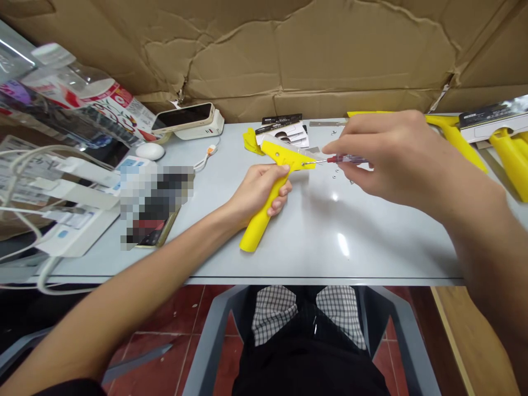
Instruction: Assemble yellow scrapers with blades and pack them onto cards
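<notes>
My left hand (264, 192) is wrapped round the handle of a yellow scraper (262, 220), its wide head pointing up and away. A thin metal blade (284, 144) lies along the head's far edge. In my right hand (371, 148) is a small screwdriver (344, 159) with a clear and red handle. Its tip touches the right part of the scraper head, at a small screw or hole. Several tiny metal nuts or screws (336, 171) lie on the table beneath my right hand.
Black and white blade packs (284, 132) and a yellow piece (251, 141) lie behind the scraper. More yellow scrapers (511, 159) are at the right. Bottles (111, 104), phones, a mouse (149, 151) and a power strip (78, 231) with cables fill the left. Cardboard (289, 55) stands behind the table (223, 242).
</notes>
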Demonstrator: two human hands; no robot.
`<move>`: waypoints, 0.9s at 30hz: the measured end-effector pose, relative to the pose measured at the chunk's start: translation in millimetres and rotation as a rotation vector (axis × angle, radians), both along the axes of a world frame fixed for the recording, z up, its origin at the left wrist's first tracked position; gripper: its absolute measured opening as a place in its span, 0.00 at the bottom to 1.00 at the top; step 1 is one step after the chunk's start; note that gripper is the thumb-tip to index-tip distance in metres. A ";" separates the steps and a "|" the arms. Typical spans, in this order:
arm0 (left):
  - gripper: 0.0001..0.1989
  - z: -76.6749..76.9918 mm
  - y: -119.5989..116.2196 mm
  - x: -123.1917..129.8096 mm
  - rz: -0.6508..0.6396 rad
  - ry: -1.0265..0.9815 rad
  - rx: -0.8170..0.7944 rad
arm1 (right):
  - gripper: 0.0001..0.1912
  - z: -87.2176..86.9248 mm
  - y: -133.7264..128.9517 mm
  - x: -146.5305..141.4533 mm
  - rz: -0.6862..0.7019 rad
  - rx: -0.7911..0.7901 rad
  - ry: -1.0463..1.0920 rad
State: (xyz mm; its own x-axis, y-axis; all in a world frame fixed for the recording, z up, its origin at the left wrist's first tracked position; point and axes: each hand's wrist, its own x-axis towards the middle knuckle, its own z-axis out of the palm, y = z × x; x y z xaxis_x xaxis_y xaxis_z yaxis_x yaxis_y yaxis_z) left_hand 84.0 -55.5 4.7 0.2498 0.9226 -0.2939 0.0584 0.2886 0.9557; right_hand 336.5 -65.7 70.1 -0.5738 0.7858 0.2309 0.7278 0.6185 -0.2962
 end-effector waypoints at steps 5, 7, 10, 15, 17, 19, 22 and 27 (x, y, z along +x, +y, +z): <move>0.19 -0.5 -0.3 -0.5 -0.018 -0.013 0.007 | 0.12 5.8 0.6 -7.1 -0.056 0.133 0.039; 0.20 -1.2 -0.6 -1.1 -0.036 -0.009 0.012 | 0.12 4.0 -0.3 -11.0 -0.077 0.097 0.073; 0.20 -2.0 -0.7 -1.7 -0.043 -0.007 0.020 | 0.07 0.1 -1.0 -12.2 -0.022 0.139 0.128; 0.20 -1.4 -0.8 -1.5 -0.041 -0.002 0.021 | 0.08 -1.8 1.4 -6.0 -0.017 0.183 0.085; 0.20 -1.0 -0.8 -1.2 -0.028 -0.002 0.017 | 0.08 -1.3 2.4 -4.9 -0.033 0.172 0.066; 0.20 -0.8 -0.9 -1.1 -0.017 -0.005 0.008 | 0.09 -0.4 2.7 -5.6 -0.036 0.178 0.058; 0.20 -1.2 -0.9 -1.3 -0.023 -0.007 0.000 | 0.13 0.8 2.6 -8.1 -0.076 0.166 0.027; 0.20 -2.5 -0.2 -1.9 -0.019 -0.021 0.007 | 0.17 0.3 1.6 -6.9 -0.126 0.122 -0.063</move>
State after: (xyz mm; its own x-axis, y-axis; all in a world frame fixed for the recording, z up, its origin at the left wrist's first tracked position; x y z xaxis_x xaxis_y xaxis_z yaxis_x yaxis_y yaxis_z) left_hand 82.1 -55.7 2.2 0.2729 0.9199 -0.2817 0.0438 0.2806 0.9588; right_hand 329.7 -64.1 70.4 -0.4892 0.8206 0.2954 0.8165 0.5500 -0.1758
